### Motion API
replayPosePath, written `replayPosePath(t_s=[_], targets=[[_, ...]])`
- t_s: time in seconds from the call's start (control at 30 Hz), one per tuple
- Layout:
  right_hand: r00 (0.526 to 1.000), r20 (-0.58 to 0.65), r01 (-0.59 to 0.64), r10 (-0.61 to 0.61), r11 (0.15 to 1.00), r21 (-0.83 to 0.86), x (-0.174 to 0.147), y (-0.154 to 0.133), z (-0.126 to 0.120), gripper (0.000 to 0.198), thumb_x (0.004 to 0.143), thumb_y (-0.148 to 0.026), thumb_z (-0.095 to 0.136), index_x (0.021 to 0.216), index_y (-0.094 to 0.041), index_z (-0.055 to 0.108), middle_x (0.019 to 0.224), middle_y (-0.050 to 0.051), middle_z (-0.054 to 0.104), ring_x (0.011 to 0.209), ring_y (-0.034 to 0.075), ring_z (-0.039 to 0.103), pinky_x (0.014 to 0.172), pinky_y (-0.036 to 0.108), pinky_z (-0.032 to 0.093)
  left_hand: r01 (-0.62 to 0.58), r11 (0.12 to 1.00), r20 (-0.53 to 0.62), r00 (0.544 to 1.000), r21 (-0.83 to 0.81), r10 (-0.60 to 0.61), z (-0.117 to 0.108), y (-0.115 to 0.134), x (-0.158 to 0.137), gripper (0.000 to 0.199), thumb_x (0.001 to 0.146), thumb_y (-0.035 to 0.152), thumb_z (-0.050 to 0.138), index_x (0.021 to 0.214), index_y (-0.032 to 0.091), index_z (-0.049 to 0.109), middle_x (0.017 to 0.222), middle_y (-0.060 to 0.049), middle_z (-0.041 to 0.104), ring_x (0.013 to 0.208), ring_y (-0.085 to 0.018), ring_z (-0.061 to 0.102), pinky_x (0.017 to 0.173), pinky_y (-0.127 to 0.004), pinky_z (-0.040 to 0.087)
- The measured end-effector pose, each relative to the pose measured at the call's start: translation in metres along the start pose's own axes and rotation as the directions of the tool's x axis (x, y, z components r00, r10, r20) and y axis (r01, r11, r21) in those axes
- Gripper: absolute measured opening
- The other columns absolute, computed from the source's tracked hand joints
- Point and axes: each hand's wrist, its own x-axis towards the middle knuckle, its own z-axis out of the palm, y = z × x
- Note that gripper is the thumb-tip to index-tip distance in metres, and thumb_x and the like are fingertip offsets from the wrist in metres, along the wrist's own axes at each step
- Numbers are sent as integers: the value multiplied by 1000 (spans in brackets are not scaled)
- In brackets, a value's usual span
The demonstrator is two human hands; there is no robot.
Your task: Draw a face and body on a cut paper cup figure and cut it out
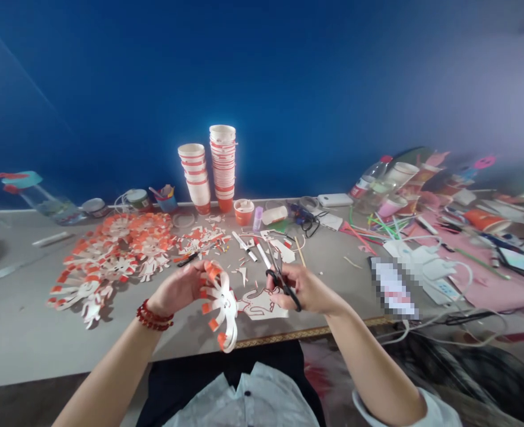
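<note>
My left hand (182, 290) pinches a paper-cup cutout (226, 303), white with curled orange-tipped strips and a small drawn face. It hangs over the table's front edge. In my right hand (304, 289) is a pair of black-handled scissors (276, 277), the blades pointing away from me toward the back. A white paper sheet with dark red outlines (257, 303) lies on the table between the two hands, partly under my right fingers. To the left, several similar orange-and-white cutouts (119, 261) are heaped together.
Two tall stacks of paper cups (222, 166) stand by the blue wall. Paper scraps (203, 239), markers (245, 247) and a glue gun (304, 214) lie mid-table. On the right are a pixelated phone-like object (395, 287), a power strip (440, 287), cables and a plastic bottle (371, 178).
</note>
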Motion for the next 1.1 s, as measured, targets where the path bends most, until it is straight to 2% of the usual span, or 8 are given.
replayPosePath(t_s=[0.17, 0.27, 0.37, 0.5, 0.6, 0.73, 0.87, 1.1], targets=[[993, 81, 99, -86, 981, -168, 6, -24, -13, 11, 73, -11, 62, 81, -17, 58, 72, -3, 53, 58, 8, 42, 53, 19, 35, -125, 907, -103, 978, 402, 181, 14, 26, 2, 36, 93, 49, 57, 115, 21, 61, 123, -13, 63, 112, -30, 62, 96, -44, 50], [978, 179, 160, -107, 935, -317, 12, -39, -17, 13, 72, -8, 62, 79, -17, 56, 69, -5, 49, 58, 8, 39, 52, 19, 29, -144, 536, 7, 968, 832, 249, 44, 41, 2, 51, 82, 37, 75, 129, 24, 59, 138, -13, 58, 132, -32, 50, 114, -46, 33], [965, 229, 212, -127, 891, -400, 21, -52, -15, 17, 70, -5, 62, 75, -18, 52, 68, -6, 48, 58, 8, 40, 52, 19, 28, -227, 257, 197, 971, 939, 138, 76, 46, 8, 40, 77, 37, 79, 115, 28, 69, 122, -8, 70, 118, -30, 61, 111, -42, 36], [952, 238, 273, -192, 884, -381, 30, -63, -11, 13, 72, -10, 65, 77, -18, 56, 69, -6, 49, 59, 9, 40, 53, 20, 29, -219, 165, 210, 975, 962, 74, 97, 41, 17, 11, 89, 29, 65, 83, 24, 73, 82, -2, 74, 78, -19, 68, 95, -35, 45], [954, 0, 290, -299, 926, -243, 28, -57, -12, 13, 79, -21, 68, 90, -19, 62, 77, -2, 57, 63, 11, 46, 57, 22, 37, -59, 270, 40, 996, 961, 74, 96, 35, 15, 18, 91, 29, 62, 76, 21, 69, 75, -1, 70, 71, -16, 63, 75, -27, 46], [891, -395, 254, -222, 967, 28, 12, -15, -3, 16, 88, -34, 62, 86, -18, 64, 82, 4, 66, 63, 13, 52, 58, 25, 43, 25, 647, -103, 991, 762, 83, 87, 18, 4, 21, 90, 35, 65, 79, 18, 67, 78, -2, 69, 74, -15, 61, 72, -25, 47], [974, -222, 103, -35, 948, 302, -12, 35, 33, 34, 75, -46, 77, 83, -16, 62, 71, 3, 64, 64, 17, 59, 59, 27, 47, -33, 892, -148, 983, 452, 111, 87, -6, -1, 18, 89, 34, 68, 85, 17, 69, 76, -2, 68, 68, -12, 59, 66, -22, 47], [992, -116, -3, 47, 937, 350, -34, 32, 71, 35, 74, -45, 81, 83, -15, 66, 75, 2, 63, 68, 18, 57, 65, 28, 49, -86, 960, -279, 946, 265, 162, 96, -35, 3, 18, 89, 35, 70, 97, 18, 72, 84, -5, 73, 75, -15, 65, 71, -23, 51]])
